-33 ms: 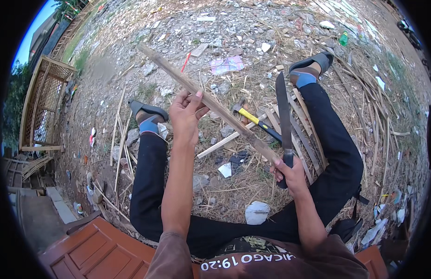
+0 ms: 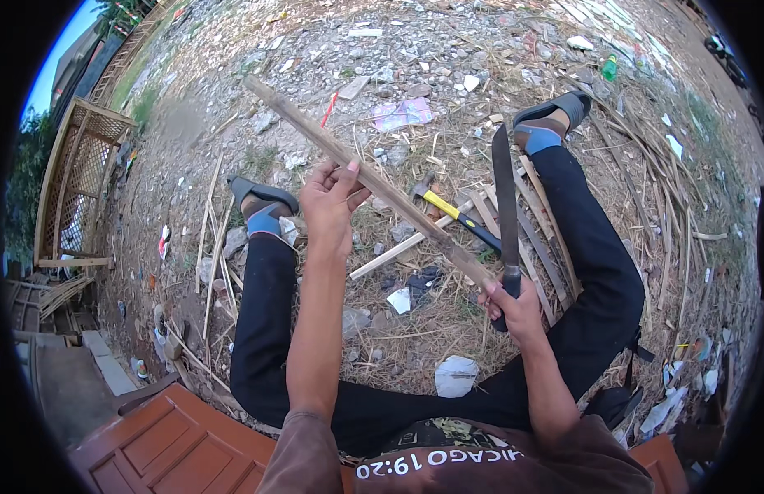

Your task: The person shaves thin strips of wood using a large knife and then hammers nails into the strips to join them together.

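A long, weathered wooden strip (image 2: 398, 203) runs slantwise in front of me, from the far left down toward my right hand. My left hand (image 2: 329, 206) is closed on it near the middle, thumb on top and fingers beneath. Its near end meets the thumb and fingers of my right hand (image 2: 520, 313), which also grips the dark handle of a machete (image 2: 505, 193). The blade points away from me, roughly upright in the picture. Beyond the strip, a hammer (image 2: 444, 207) with a yellow and black handle lies on the ground, its handle end beside the blade.
Thin wooden slats (image 2: 534, 235) lie between my legs, with more strips (image 2: 658, 185) at the right. Stones and dry grass cover the ground. A pale broken slab (image 2: 456, 377) sits close to me. Reddish-brown panelled wood (image 2: 180, 436) is below, and a lattice frame (image 2: 77, 181) stands left.
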`<act>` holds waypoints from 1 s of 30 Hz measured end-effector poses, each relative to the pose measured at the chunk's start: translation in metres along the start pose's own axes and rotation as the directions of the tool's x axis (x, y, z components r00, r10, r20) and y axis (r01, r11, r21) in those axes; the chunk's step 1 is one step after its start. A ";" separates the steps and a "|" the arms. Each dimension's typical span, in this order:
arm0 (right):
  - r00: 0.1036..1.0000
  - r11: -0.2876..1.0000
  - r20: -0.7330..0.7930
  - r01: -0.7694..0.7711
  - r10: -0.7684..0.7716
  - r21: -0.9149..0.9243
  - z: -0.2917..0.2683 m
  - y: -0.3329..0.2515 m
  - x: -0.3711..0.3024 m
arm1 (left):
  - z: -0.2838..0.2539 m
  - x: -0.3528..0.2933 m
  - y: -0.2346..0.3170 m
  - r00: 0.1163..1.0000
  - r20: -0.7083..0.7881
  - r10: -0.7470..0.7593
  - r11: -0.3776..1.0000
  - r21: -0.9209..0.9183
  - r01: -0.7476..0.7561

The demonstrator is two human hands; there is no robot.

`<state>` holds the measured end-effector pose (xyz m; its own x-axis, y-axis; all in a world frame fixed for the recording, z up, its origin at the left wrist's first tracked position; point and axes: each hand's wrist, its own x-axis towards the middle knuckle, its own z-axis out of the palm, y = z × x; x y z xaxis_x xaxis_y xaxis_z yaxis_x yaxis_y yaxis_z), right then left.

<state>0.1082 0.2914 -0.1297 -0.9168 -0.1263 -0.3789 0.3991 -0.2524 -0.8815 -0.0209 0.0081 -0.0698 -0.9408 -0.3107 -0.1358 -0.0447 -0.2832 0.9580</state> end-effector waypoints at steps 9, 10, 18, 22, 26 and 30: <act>0.928 0.885 -0.148 0.264 -0.342 -0.384 0.002 0.017 0.002 | 0.003 -0.005 -0.001 1.000 -0.030 -0.005 0.986 -0.169 0.000; 0.898 0.839 -0.136 0.326 -0.419 -0.436 0.001 0.019 0.004 | 0.005 -0.007 0.000 1.000 -0.010 -0.027 0.983 -0.184 0.025; 0.842 0.689 -0.132 0.327 -0.523 -0.646 0.001 0.020 0.000 | -0.006 -0.006 -0.014 0.993 0.050 -0.111 0.982 -0.148 0.117; 0.913 0.813 -0.139 0.261 -0.383 -0.521 0.002 0.024 0.003 | -0.009 -0.005 -0.019 0.994 0.076 -0.077 0.973 -0.212 0.091; 0.957 0.919 -0.155 0.179 -0.246 -0.352 0.012 0.011 -0.002 | -0.010 -0.006 -0.019 0.997 0.061 -0.049 0.972 -0.227 0.062; 0.977 0.973 -0.146 0.123 -0.153 -0.196 0.004 0.022 0.002 | -0.013 -0.006 -0.020 0.998 0.027 -0.064 0.980 -0.190 0.068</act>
<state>0.1148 0.2817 -0.1491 -0.9593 0.0551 -0.2770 0.2728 -0.0735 -0.9593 -0.0095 0.0038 -0.0911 -0.9449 -0.2671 -0.1894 -0.0436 -0.4705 0.8813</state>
